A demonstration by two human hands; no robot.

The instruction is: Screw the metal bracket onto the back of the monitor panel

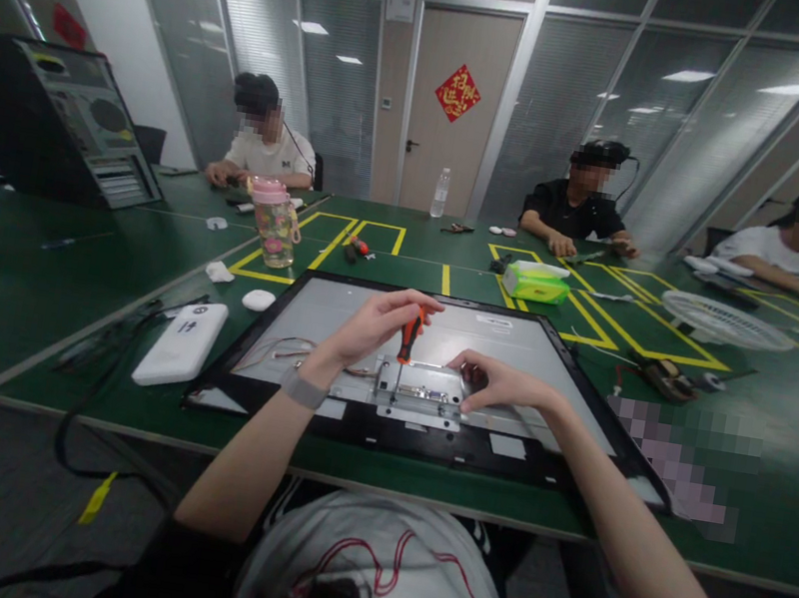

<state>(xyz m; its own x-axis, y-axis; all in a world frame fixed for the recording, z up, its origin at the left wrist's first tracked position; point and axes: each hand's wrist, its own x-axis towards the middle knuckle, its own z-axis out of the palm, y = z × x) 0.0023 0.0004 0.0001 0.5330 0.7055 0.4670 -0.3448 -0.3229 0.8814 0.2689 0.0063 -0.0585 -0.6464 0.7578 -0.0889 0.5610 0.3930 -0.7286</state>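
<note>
My left hand [374,327], with a grey band at its wrist, is closed around the top of a red-and-black screwdriver [409,333]. The screwdriver stands upright, its shaft reaching down to the left part of a metal bracket [419,413]. At the bracket's right end, the curled fingers and thumb of my right hand [503,384] grip its edge. Beneath both hands lies a large flat display panel [315,301] with a black frame and a grey metal back. Thin cables [277,348] run over the panel left of the bracket.
Left of the panel lie a white power bank [181,345] and a white oval object [258,300]. Beyond are a pink-lidded bottle [274,229], a green pack [537,282] and a computer case [55,123]. A white fan grille [725,322] lies right. Several people sit across the table.
</note>
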